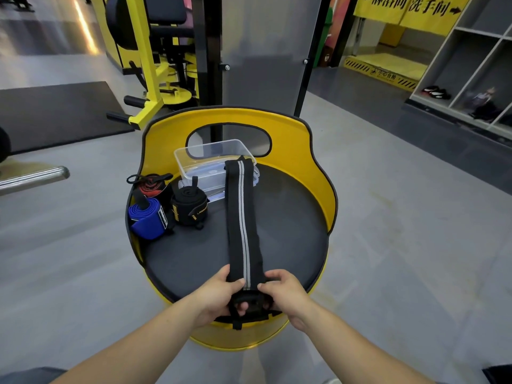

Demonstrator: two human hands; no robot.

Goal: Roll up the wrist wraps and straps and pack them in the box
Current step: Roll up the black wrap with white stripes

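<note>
Head view shows both hands, left hand (221,292) and right hand (282,289), pinching the near end of the long black grey-striped fabric wrist wrap (242,217), its length running straight away to the clear plastic box (194,155).

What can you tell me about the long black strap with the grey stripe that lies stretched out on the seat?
The black strap looks like woven fabric, with a grey stripe along its middle. It lies flat and unrolled on the dark round seat. Its far end rests on the clear plastic box. At its near end the left hand and right hand pinch it, starting a roll.
</note>
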